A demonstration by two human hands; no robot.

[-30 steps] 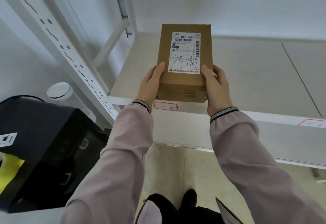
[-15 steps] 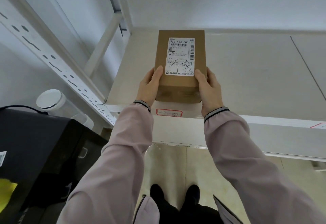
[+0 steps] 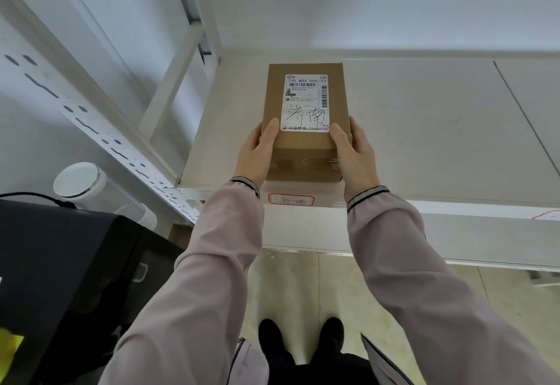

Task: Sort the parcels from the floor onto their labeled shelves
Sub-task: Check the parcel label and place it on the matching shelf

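A brown cardboard parcel (image 3: 304,148) with a white shipping label and handwritten characters lies flat on the white shelf (image 3: 424,130), near its front left corner. My left hand (image 3: 256,154) grips its left side and my right hand (image 3: 353,154) grips its right side, thumbs on top. A red-bordered shelf tag (image 3: 291,199) with matching handwriting is stuck on the shelf's front edge just below the parcel.
The rack's perforated white upright (image 3: 100,130) slants down on the left. A black machine (image 3: 60,263) and a clear jar with a white lid (image 3: 80,180) stand at lower left. A second red tag (image 3: 547,214) is at the right edge. Tiled floor lies below.
Both hands have pushed the parcel further back onto the shelf, so it now rests behind the front edge above the tag instead of overhanging it.
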